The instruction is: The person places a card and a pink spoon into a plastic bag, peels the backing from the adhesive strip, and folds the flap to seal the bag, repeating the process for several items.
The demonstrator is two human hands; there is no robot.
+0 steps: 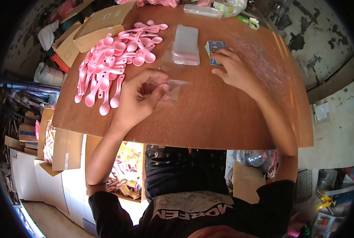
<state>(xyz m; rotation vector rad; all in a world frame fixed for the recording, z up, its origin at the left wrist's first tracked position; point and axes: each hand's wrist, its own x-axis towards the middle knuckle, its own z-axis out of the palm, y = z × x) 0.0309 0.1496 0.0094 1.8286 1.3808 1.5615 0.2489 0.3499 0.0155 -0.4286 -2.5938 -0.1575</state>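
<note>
Pinched between the thumb and fingers of my left hand [145, 93] is a clear plastic bag [173, 92], partly hidden by the hand and slightly blurred. My right hand [234, 69] reaches over a small stack of blue printed cards [216, 46], its fingertips on or just above the stack's near side. Whether those fingers grip a card cannot be made out. Beyond my left hand lies a pile of flat clear bags [185, 41] with pinkish edges. A large heap of pink plastic spoons [115, 55] spreads over the table to the left.
The brown table [208, 123] has a curved outline here. A cardboard box [103, 27] stands at its back left; plastic packs [202, 10] and a small green-and-white box [253, 23] lie at the back. Crumpled clear film [264, 59] covers the right side. An open carton [125, 170] of packed items sits below.
</note>
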